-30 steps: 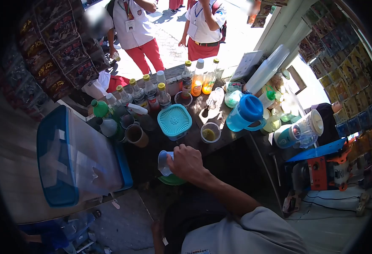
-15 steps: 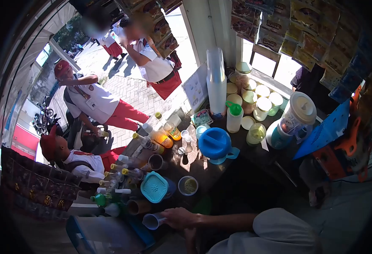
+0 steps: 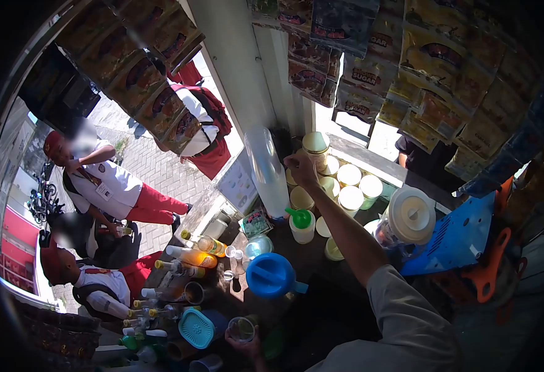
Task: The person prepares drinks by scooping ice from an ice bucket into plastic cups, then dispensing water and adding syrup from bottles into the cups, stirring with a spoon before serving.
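Note:
My left hand [image 3: 247, 345], low in the view, is wrapped round a clear plastic cup [image 3: 241, 330] with a little greenish content. A light-blue lidded container [image 3: 197, 328] stands left of it, with a translucent measuring cup [image 3: 206, 363] below. My right arm reaches forward over the counter. My right hand [image 3: 302, 168] has its fingers curled together between the tall stack of clear cups [image 3: 267, 173] and a jar with a pale lid [image 3: 316, 142]; what the fingers hold, if anything, is hidden. Several pale-lidded jars [image 3: 349, 175] stand right of my forearm.
A blue pitcher [image 3: 271, 275], a green-topped bottle [image 3: 302, 227] and orange drink bottles [image 3: 193, 256] stand on the counter. A blender [image 3: 408, 214] and blue rack [image 3: 455, 232] are at right. Sachets [image 3: 371, 74] hang overhead. People in red and white [image 3: 114, 186] are outside.
My right hand has left the measuring cup, now low on the counter, and reached up to the jars. My left hand has taken hold of the clear cup. The view has shifted.

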The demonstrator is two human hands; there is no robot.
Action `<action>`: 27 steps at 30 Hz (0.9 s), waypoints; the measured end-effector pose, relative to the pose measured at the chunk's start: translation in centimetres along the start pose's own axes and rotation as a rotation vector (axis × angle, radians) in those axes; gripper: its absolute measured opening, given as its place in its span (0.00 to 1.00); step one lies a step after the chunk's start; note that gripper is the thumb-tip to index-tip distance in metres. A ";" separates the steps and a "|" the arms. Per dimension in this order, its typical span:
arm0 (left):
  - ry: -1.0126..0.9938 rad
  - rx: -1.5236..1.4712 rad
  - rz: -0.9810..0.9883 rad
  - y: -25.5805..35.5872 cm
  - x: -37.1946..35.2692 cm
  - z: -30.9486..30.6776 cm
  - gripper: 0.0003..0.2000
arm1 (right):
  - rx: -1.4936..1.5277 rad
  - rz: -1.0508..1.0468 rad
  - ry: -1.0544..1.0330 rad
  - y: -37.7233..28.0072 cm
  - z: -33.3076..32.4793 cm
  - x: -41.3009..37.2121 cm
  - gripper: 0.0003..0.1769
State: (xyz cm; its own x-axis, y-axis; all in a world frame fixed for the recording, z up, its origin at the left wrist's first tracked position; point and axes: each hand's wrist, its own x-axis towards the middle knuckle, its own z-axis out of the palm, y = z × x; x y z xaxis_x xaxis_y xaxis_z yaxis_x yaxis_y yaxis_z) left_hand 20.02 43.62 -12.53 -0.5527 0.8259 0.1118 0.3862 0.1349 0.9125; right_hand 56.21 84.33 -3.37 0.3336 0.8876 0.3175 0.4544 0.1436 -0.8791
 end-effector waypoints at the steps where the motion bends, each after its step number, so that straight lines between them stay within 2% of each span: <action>1: -0.003 -0.010 0.000 -0.1 0.3 0.0 0.46 | 0.017 -0.024 0.026 -0.6 0.4 0.5 0.11; 3: -0.086 -0.014 0.100 -0.2 -0.2 -1.5 0.47 | 0.029 -0.088 0.057 -1.5 1.0 1.1 0.09; 5: -0.097 -0.058 0.093 0.2 -0.1 -2.2 0.47 | 0.001 -0.131 0.030 -2.6 0.8 3.0 0.08; 7: -0.222 -0.031 0.009 1.3 -0.3 -2.8 0.51 | -0.022 -0.321 0.114 -4.1 0.1 4.5 0.08; 8: -0.205 -0.038 0.002 0.8 -0.6 -3.0 0.51 | -0.065 -0.299 0.071 -5.0 -0.6 5.1 0.08; 10: -0.197 0.003 0.011 -0.8 -1.1 -3.4 0.55 | 0.030 -0.328 0.035 -8.9 -3.3 5.4 0.11; 11: -0.184 -0.014 0.018 -1.5 -1.2 -3.7 0.55 | 0.012 -0.333 0.100 -11.2 -4.7 5.2 0.11; 13: -0.181 -0.126 -0.292 -3.3 -2.7 -4.8 0.58 | -0.021 -0.535 0.344 -16.2 -8.3 4.5 0.09; 16: -0.238 -0.072 -0.344 -2.4 -3.8 -6.2 0.56 | -0.127 -0.579 0.659 -25.6 -15.1 -1.0 0.09; 18: -0.239 -0.055 -0.345 -1.7 -4.3 -6.5 0.55 | 0.235 -0.584 0.681 -30.4 -18.4 -5.3 0.14; 19: -0.232 -0.042 -0.331 -0.6 -4.3 -6.6 0.54 | 0.101 -0.485 0.799 -33.0 -19.5 -8.4 0.17; 20: -0.205 -0.032 -0.316 0.7 -4.3 -6.7 0.53 | 0.115 -0.574 0.759 -34.0 -20.2 -11.2 0.18; 21: -0.184 -0.064 -0.303 0.6 -4.2 -6.4 0.54 | 0.205 -0.738 0.619 -33.5 -21.5 -12.8 0.19; 23: -0.184 -0.070 -0.230 0.3 -3.8 -6.1 0.55 | 0.398 -0.732 0.404 -33.5 -20.0 -17.8 0.19; 25: -0.146 -0.071 -0.189 -0.4 -3.6 -5.5 0.56 | 0.379 -0.678 0.082 -33.9 -16.0 -23.2 0.19; 27: -0.127 -0.059 -0.112 -0.6 -3.1 -4.8 0.56 | 0.455 -0.493 -0.184 -34.0 -11.4 -28.0 0.15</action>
State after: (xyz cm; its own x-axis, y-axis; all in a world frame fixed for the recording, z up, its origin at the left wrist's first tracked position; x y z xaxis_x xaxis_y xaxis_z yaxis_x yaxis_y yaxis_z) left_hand 17.95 38.32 -11.51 -0.4909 0.8703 -0.0392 0.2812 0.2009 0.9384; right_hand 40.83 49.59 21.69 0.0141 0.7256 0.6880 0.1119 0.6826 -0.7222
